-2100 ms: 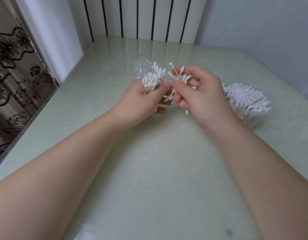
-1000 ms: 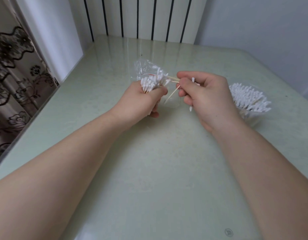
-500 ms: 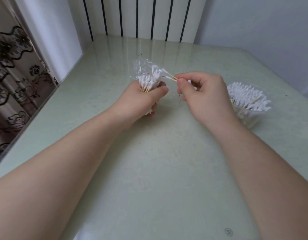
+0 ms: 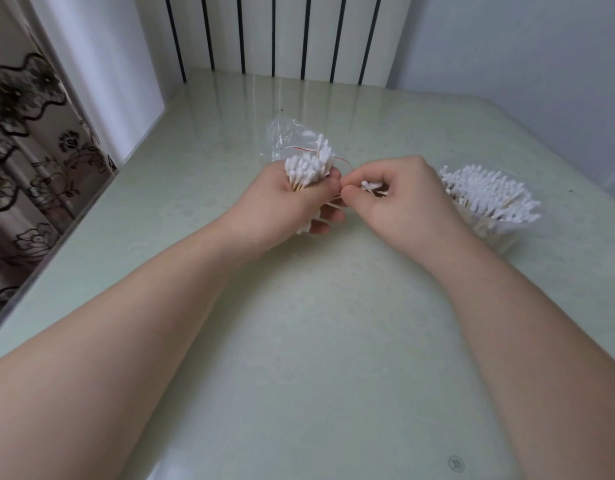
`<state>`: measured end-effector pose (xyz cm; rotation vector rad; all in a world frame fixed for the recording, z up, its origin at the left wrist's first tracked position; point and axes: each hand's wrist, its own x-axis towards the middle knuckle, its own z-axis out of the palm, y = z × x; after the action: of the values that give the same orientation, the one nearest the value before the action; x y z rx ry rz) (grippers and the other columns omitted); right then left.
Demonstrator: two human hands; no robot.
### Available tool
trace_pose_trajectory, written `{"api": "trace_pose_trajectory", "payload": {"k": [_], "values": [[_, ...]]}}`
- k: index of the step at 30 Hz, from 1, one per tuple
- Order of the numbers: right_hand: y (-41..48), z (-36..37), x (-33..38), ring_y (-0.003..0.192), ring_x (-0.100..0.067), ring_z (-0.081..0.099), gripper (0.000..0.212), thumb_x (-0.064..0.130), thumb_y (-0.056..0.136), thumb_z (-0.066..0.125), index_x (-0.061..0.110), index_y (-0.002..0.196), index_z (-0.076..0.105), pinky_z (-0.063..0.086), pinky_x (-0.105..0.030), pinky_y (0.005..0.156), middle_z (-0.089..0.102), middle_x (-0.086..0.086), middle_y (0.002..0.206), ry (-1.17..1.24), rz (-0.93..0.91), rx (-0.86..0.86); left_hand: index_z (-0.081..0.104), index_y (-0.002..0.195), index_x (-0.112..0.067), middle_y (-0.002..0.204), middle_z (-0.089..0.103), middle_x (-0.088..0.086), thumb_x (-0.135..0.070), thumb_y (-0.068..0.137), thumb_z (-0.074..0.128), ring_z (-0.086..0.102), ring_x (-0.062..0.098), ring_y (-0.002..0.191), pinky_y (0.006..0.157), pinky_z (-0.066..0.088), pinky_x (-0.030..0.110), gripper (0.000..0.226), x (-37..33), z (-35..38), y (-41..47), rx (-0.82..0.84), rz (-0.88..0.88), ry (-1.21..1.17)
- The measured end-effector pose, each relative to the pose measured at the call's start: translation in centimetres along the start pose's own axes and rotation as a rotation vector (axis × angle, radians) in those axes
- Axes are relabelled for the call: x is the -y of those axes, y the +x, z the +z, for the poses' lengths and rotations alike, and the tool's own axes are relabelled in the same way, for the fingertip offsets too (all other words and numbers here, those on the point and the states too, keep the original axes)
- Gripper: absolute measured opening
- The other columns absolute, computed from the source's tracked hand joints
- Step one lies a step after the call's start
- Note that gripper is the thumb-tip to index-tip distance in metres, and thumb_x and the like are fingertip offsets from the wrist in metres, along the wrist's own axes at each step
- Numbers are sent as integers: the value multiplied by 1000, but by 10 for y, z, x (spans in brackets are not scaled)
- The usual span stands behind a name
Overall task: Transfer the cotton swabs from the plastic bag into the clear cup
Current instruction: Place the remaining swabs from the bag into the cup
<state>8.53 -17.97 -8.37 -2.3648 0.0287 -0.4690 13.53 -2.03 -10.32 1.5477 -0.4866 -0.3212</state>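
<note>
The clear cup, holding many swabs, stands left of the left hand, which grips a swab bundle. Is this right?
Only the side is wrong. The head view shows the clear cup standing right of the right hand; it does hold many swabs, and the left hand does grip a swab bundle.

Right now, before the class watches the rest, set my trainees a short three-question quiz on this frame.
1. True or false: the left hand grips a swab bundle.
2. The clear cup stands: A) right of the right hand; B) between the hands; C) left of the left hand.
3. What crumpled thing lies just beyond the left hand?
Key: 1 true; 2 A; 3 the plastic bag.
</note>
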Motion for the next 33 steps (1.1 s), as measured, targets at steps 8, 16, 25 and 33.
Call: {"api": "trace_pose_trajectory", "payload": {"k": [8,16,25,33], "values": [[5,0,-3,60,-5,59,12,34,73,78,31,84,73,46,-28,66,69,11,69,322,75,-126,65,92,-8,62,59,-6,-19,102,59,56,12,58,76,60,51,16,0,1,-3,-14,18,194],[5,6,2,64,-12,59,22,-4,87,61,14,93,73,42,-19,54,73,-4,78,718,160,-49,64,92,-14,84,67,3,-27,102,60,71,14,75,78,59,60,17,-1,2,-4,-109,37,135],[5,4,5,59,-17,55,30,-17,92,46,3,101,67,38,-20,47,70,-14,81,938,264,41,63,85,-16,85,71,-3,1,96,64,74,12,91,77,60,33,20,-3,-2,-6,40,82,101],[8,4,-2,67,-12,58,26,-3,91,60,16,101,74,41,-18,54,66,-3,77,713,219,-112,51,84,-15,86,74,5,2,97,58,72,14,77,68,57,30,22,-5,-3,-5,-30,17,111]]}}
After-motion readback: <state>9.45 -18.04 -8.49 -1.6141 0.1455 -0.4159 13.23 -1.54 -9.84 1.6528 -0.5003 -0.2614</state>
